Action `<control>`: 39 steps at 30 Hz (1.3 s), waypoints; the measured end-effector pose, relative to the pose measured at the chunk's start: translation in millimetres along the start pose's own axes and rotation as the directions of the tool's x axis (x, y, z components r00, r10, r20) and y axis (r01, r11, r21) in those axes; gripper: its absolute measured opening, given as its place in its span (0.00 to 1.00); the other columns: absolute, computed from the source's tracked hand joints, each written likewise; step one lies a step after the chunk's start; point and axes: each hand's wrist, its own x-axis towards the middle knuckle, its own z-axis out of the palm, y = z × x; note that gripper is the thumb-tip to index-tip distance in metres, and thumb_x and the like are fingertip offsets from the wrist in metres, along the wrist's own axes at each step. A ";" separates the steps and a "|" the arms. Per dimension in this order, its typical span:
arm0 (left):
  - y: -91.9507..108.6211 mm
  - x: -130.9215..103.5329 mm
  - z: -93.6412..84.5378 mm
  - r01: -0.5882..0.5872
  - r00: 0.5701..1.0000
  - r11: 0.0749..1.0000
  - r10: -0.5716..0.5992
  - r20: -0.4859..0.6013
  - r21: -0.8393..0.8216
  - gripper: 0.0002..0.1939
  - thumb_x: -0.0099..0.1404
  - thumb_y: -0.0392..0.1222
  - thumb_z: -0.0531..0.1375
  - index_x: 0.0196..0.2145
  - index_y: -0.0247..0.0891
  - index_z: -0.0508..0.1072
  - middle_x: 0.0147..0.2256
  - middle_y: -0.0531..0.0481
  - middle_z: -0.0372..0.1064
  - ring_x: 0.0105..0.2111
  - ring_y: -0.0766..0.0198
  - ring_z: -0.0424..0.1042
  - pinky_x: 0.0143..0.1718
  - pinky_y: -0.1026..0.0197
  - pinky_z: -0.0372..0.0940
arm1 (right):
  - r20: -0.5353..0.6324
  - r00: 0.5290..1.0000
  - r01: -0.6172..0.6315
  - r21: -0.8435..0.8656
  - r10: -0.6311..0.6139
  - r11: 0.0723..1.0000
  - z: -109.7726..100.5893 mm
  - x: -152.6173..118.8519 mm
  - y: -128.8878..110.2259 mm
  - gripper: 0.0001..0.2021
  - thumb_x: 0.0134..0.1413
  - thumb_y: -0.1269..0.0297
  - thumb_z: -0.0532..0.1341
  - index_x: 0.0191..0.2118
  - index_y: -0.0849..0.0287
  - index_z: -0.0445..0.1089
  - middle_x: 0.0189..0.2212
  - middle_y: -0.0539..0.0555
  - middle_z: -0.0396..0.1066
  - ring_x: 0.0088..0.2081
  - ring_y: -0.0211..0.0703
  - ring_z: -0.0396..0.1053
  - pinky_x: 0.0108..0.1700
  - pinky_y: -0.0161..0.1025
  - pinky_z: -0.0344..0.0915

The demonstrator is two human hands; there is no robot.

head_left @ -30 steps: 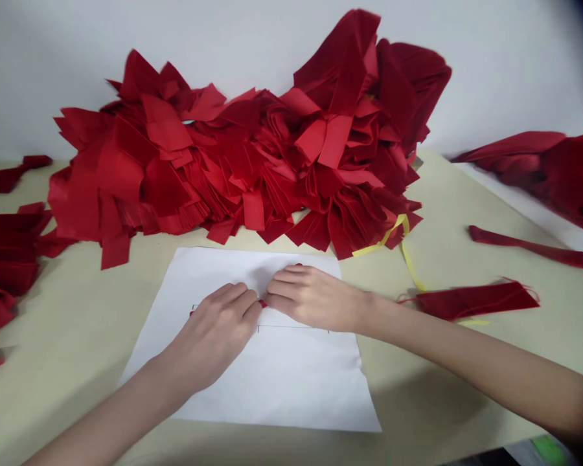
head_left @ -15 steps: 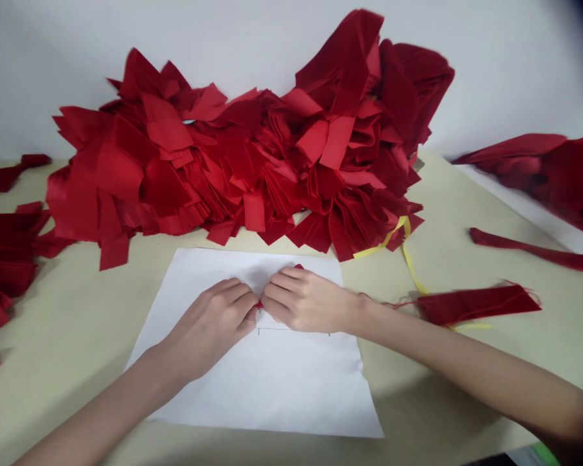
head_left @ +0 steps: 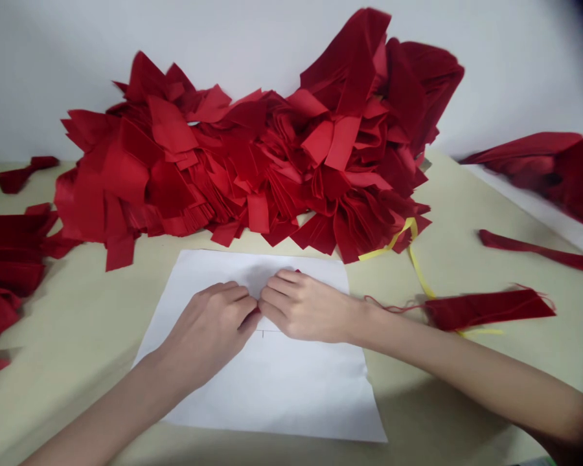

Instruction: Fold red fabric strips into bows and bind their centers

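My left hand [head_left: 211,327] and my right hand [head_left: 308,307] meet fingertip to fingertip over a white paper sheet [head_left: 272,395]. The fingers of both are curled closed on a piece of red cloth [head_left: 258,311]. Only slivers of that cloth show, one between the hands and one above the right knuckles; the rest is covered. A thin ruled line with a short tick mark is drawn on the paper just below the fingertips.
A big heap of red velvety strips [head_left: 243,168] stands along the wall. More red cloth lies at left [head_left: 10,249] and far right [head_left: 576,175]. Right of my forearm are a red strip with loose threads [head_left: 490,309], a yellow ribbon [head_left: 420,272] and a narrow red strip [head_left: 539,250].
The whole view has shifted slightly, so things on the table sit a little farther right. My hands keep their closed hold, and less red cloth shows between and above them.
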 end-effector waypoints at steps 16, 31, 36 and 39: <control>2.5 -5.1 -16.4 0.383 0.908 0.706 -0.407 0.101 -0.596 0.07 0.58 0.36 0.61 0.23 0.39 0.75 0.24 0.54 0.73 0.25 0.65 0.68 0.22 0.65 0.61 | -0.009 0.899 -0.390 0.438 0.438 0.810 -50.3 -33.7 33.6 0.12 0.61 0.72 0.50 0.46 0.64 0.67 0.43 0.59 0.68 0.45 0.43 0.64 0.46 0.42 0.63; 18.0 -14.0 -16.8 0.539 0.665 -0.253 -0.458 0.590 -0.803 0.10 0.55 0.42 0.65 0.21 0.38 0.70 0.21 0.57 0.63 0.23 0.72 0.59 0.26 0.69 0.55 | 0.529 0.625 -0.745 0.184 0.574 0.641 -56.5 -128.6 9.1 0.14 0.61 0.61 0.49 0.36 0.55 0.72 0.34 0.52 0.71 0.36 0.43 0.69 0.36 0.39 0.61; 16.0 -13.1 -14.8 0.538 0.680 -0.357 -0.351 0.644 -0.763 0.10 0.56 0.43 0.65 0.21 0.37 0.71 0.25 0.54 0.70 0.25 0.70 0.64 0.27 0.68 0.57 | 0.521 0.590 -0.781 0.177 0.616 0.599 -56.0 -113.4 2.3 0.12 0.59 0.63 0.50 0.29 0.59 0.67 0.28 0.52 0.68 0.30 0.41 0.65 0.33 0.38 0.57; 15.2 -15.5 -11.5 0.537 0.703 -0.419 -0.258 0.663 -0.732 0.08 0.56 0.43 0.64 0.24 0.37 0.75 0.29 0.51 0.73 0.34 0.66 0.69 0.31 0.68 0.60 | 0.572 0.517 -0.852 0.413 0.637 0.321 -61.9 -99.5 7.1 0.09 0.57 0.61 0.53 0.31 0.59 0.66 0.28 0.50 0.67 0.28 0.37 0.63 0.30 0.35 0.57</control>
